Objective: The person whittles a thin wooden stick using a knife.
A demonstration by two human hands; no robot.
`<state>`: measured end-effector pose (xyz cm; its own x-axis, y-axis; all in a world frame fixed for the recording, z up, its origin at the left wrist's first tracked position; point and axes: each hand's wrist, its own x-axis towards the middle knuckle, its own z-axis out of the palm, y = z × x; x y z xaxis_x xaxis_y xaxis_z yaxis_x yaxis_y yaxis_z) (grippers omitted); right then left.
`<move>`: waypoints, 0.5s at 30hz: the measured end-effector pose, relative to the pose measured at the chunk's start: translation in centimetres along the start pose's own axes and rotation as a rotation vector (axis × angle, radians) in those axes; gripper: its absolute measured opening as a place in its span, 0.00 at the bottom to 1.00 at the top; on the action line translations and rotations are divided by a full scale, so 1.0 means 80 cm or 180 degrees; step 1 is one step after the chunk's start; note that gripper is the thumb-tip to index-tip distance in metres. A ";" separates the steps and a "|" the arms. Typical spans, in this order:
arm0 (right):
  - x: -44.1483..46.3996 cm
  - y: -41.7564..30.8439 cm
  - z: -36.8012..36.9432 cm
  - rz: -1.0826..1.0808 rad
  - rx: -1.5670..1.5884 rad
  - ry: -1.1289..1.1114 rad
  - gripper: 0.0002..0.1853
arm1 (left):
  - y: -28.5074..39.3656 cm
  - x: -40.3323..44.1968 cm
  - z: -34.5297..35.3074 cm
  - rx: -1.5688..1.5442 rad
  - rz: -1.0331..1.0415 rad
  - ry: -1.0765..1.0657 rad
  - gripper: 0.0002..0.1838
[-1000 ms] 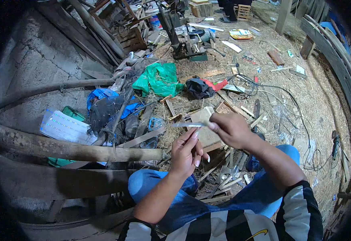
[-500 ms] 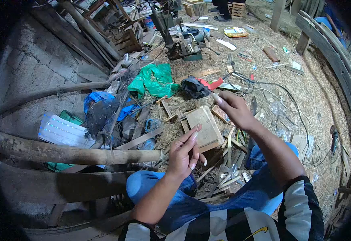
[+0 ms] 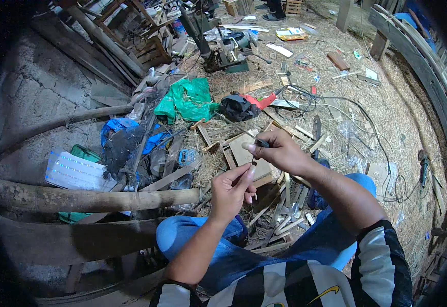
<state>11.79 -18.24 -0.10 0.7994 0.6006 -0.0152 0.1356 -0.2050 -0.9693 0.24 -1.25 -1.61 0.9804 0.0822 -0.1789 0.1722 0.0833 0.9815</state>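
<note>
Left hand (image 3: 232,190): thumb and forefinger pinched a thin, straight, stick-like sliver (image 3: 254,159), material unclear, at that hand's one o'clock. Right hand (image 3: 281,152), at its two o'clock: closed on a slim, dark-handled tool (image 3: 261,143) aimed toward ten o'clock. Hazards, as judged: the tool sat close above the left thumb, so a slip could have nicked it; uneven pressure could have snapped the sliver, losing it among pale wooden offcuts (image 3: 289,225) at four o'clock.

Crumpled green plastic (image 3: 197,92) lies just beside a black bundle (image 3: 238,108).
</note>
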 end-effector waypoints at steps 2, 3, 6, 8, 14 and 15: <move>-0.001 -0.005 -0.001 0.0044 0.0136 0.0053 0.20 | 0.005 0.000 -0.002 0.0019 -0.0059 -0.0067 0.17; 0.003 0.001 -0.004 -0.0113 0.0153 0.0306 0.20 | 0.009 -0.001 -0.003 0.0007 -0.0086 -0.0108 0.17; 0.001 0.000 -0.018 0.0082 0.0069 0.0565 0.21 | 0.019 -0.005 -0.001 -0.0207 -0.0101 -0.0069 0.17; -0.007 -0.018 -0.022 -0.0441 -0.0484 0.0830 0.22 | 0.022 -0.006 -0.001 -0.0405 -0.0074 0.0025 0.17; -0.026 -0.022 0.013 -0.1165 -0.1800 0.0542 0.18 | 0.020 -0.004 -0.010 -0.0734 0.0130 0.0100 0.20; -0.027 -0.023 0.016 -0.1185 -0.1917 0.0487 0.18 | 0.024 -0.005 -0.009 -0.0725 0.0148 0.0101 0.21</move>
<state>9.04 -18.15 1.38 0.7044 0.6076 0.3669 0.6785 -0.4246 -0.5995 0.09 -0.41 0.30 0.9827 0.1220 -0.1395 0.0974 0.3006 0.9488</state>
